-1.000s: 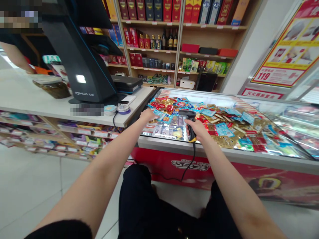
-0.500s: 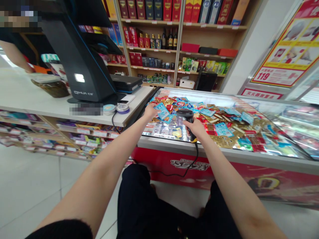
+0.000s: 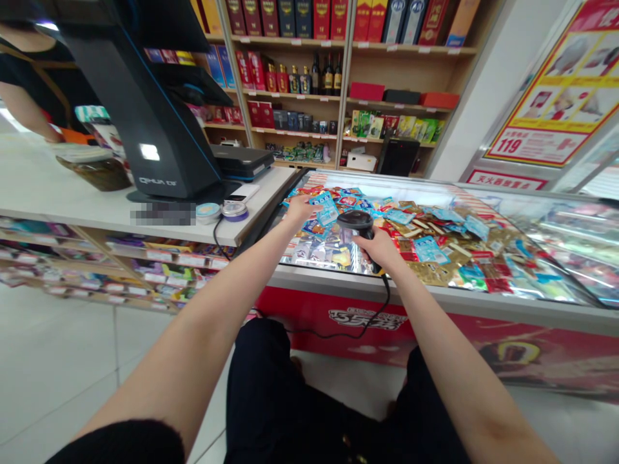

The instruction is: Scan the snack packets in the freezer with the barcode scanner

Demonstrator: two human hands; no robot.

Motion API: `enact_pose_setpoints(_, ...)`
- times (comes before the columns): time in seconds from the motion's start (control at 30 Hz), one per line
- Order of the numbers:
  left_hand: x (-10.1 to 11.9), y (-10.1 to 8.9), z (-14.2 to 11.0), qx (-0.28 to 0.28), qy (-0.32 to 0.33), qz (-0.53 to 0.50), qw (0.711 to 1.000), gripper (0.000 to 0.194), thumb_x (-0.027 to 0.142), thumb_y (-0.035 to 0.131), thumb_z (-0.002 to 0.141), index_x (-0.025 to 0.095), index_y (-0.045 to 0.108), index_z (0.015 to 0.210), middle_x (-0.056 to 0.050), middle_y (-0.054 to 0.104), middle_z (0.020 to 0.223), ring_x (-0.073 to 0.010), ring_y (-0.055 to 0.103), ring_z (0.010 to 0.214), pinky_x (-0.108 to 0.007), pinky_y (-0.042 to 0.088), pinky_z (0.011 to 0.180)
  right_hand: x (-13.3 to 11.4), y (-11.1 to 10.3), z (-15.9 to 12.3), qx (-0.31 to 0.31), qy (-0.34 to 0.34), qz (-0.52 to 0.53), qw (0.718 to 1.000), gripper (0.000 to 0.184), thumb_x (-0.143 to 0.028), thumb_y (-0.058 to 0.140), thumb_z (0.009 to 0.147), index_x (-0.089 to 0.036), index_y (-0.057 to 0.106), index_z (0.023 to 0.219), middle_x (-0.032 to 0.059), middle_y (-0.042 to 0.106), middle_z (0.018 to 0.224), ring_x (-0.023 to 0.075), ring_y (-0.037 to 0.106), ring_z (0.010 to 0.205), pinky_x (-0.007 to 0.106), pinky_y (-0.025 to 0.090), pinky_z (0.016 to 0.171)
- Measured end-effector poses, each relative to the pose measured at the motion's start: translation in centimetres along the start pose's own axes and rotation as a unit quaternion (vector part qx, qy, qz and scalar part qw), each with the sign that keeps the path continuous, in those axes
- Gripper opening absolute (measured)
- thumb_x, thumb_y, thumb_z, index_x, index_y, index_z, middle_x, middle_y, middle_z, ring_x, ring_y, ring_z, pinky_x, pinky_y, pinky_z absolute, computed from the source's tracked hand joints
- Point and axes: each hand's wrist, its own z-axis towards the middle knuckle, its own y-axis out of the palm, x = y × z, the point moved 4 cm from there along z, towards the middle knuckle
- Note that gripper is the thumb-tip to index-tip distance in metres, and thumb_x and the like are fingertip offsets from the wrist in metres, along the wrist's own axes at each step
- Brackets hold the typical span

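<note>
**L grip point(image 3: 305, 209) pinching blue sachet point(image 3: 327, 213), R grip point(image 3: 380, 250) wrapped round scanner point(image 3: 355, 225)**
Sachet's lying just left of scanner head, L hand nearer it, both hovering over packets point(image 3: 449, 258) on freezer point(image 3: 387, 288) w/ cord point(image 3: 360, 334) hanging down.

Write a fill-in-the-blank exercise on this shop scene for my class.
The right hand grips a black corded ____. The left hand holds a blue ____ above the glass-topped display freezer. The poster on the right shows the number ____.

Missing words: barcode scanner; packet; 119.
</note>
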Motion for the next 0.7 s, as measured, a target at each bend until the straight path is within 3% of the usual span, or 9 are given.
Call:
enact_pose_setpoints(0.5,0.0,0.5,0.2,-0.008,-0.003,-0.022,1.0,0.041,0.014,0.092,0.059,0.014,0.072,0.095,-0.004,0.075,0.086,-0.0239,0.074,0.094,-0.034,0.061,0.087,0.9,-0.6,0.7,-0.005,-0.026,-0.012,1.0,0.022,-0.021,0.073,0.078,-0.023,0.053,0.07,-0.0057,0.05,0.039,0.012,0.045,0.029,0.022,0.036,0.034)
enact_pose_setpoints(0.7,-0.4,1.6,0.7,-0.034,-0.011,-0.037,0.999,0.03,0.016,0.09,0.063,0.015,0.072,0.087,-0.002,0.074,0.079,-0.0231,0.075,0.09,-0.034,0.062,0.086,1.5,-1.0,0.6,0.0,-0.006,0.023,1.0,0.023,-0.023,0.075,0.075,-0.024,0.051,0.073,-0.0069,0.05,0.041,0.0109,0.044,0.031,0.022,0.036,0.034)
